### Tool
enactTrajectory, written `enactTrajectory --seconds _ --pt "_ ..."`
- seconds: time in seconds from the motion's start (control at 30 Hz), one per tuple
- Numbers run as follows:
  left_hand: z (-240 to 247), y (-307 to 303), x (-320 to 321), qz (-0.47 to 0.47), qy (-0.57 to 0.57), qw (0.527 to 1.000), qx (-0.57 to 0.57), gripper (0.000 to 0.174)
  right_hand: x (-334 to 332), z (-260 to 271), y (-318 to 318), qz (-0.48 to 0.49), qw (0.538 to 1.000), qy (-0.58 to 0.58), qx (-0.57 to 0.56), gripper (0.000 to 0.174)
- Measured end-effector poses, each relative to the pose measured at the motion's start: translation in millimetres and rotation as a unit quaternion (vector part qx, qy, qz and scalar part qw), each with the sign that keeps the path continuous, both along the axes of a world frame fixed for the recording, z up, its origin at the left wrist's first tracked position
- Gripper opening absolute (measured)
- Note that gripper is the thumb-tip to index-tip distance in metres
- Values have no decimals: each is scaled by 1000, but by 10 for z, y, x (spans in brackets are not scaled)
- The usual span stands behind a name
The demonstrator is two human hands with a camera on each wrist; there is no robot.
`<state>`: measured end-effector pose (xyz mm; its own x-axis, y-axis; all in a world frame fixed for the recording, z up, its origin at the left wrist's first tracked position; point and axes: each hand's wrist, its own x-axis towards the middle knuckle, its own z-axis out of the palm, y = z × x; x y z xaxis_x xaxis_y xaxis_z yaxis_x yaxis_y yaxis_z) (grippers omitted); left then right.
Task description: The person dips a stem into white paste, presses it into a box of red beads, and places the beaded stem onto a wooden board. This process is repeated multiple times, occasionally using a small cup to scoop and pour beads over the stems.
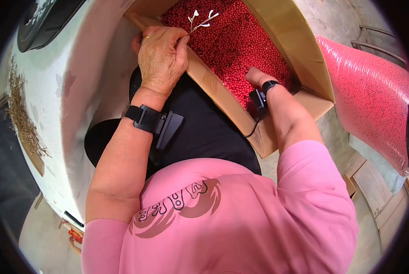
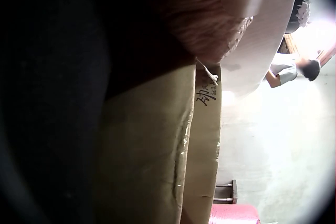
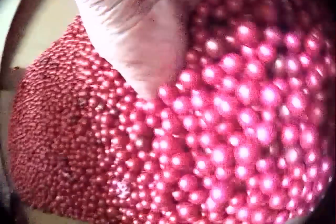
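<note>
So the left hand (image 1: 162,57) is up at the near edge of the cardboard box (image 1: 219,95), thumb and fingers closed together on the stem of a thin twig (image 1: 204,23); the twig's pale, branching tips stick out past the fingers over the red beads (image 1: 227,36) inside; there's a gold ring (image 1: 146,36) on that hand, and I can't say for sure whether its underside rests on the cardboard, since the left wrist view is pretty dark there. The right hand (image 1: 257,77) is down in the box near the other end, fingers sunk in the beads; with the fingertips buried you can't tell how far open it is or whether it's got hold of anything; the right wrist view just shows the hand going in, beads heaped all around. Both wrists have a black strap with a small device on it; the box sits right up against the person's dark trousers (image 1: 200,123), pink shirt (image 1: 241,214) below that in the head view; a big clear bag (image 1: 373,100) full of pinkish-red beads stands just beyond the box on the right; the left wrist view also catches handwriting (image 2: 206,98) on the inner cardboard and another person (image 2: 285,70) in the background.
</note>
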<state>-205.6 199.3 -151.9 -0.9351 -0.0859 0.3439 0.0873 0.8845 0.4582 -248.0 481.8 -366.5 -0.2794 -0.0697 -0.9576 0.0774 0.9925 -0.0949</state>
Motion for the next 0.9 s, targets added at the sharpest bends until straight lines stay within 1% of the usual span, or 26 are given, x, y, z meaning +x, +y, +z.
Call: enactTrajectory --seconds 0.03,0.07,0.13,0.17,0.23,0.33,0.4,0.47,0.57,0.67,0.77,0.87,0.9 --pt "10 2 -8 1 -2 1000 -3 2 -24 393 -89 -28 998 50 -10 31" --pt "20 8 -10 4 -8 1000 -5 2 -64 534 -124 46 996 81 -17 29" --pt "36 21 -22 10 -16 1000 -7 2 -185 653 -148 189 978 81 -31 28" --pt "34 26 -25 8 -11 1000 -5 3 -196 754 -149 223 971 81 -38 28" --pt "21 20 -24 4 -2 1000 -3 3 -174 1202 -246 289 953 79 -55 29" --pt "18 4 -18 -6 21 999 -30 5 47 1705 -281 320 944 38 -76 28" --pt "19 6 -15 -5 16 999 -34 5 221 1856 -279 335 938 19 -86 29" --pt "21 -5 0 -4 12 999 -37 5 310 1978 -315 331 940 -8 -83 31" --pt "21 -4 0 -4 13 999 -36 5 457 1912 -267 292 949 -27 -114 31" --pt "31 4 -4 -2 17 999 -37 5 507 1914 -302 284 949 12 -135 32" --pt "28 13 -1 -2 18 999 -38 5 480 2032 -361 262 950 31 -166 33" --pt "28 8 -7 -2 18 999 -37 5 511 1952 -357 131 965 89 -207 35" --pt "29 9 -7 -2 17 999 -36 5 547 1893 -329 94 952 154 -247 38"
